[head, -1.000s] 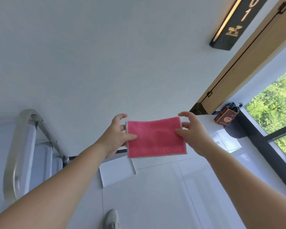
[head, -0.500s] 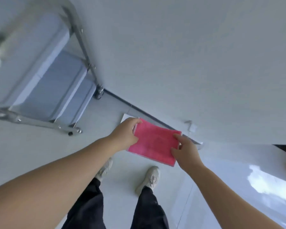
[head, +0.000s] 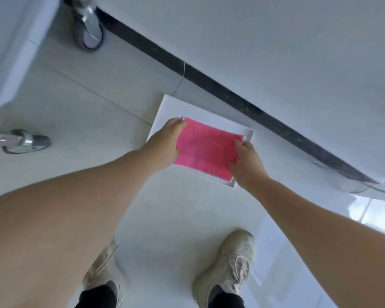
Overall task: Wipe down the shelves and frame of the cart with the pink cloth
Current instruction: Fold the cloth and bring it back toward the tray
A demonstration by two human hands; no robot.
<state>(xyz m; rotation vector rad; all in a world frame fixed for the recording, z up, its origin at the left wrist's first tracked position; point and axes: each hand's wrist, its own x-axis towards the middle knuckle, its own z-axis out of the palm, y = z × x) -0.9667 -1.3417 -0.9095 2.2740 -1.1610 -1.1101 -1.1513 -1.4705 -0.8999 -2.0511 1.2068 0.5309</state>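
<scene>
A white shallow tray (head: 162, 112) lies on glossy white floor tiles (head: 169, 218); beige sneakers (head: 227, 263) at six o'clock, dark baseboard (head: 231, 92) at one o'clock.

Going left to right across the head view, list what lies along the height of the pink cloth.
Cart caster → left hand → pink cloth → right hand → dark baseboard.

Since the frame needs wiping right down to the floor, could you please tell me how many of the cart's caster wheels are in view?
2. One caster wheel is at the top left, near the dark baseboard; another sits at the left edge. Any others lie outside the frame.
</scene>
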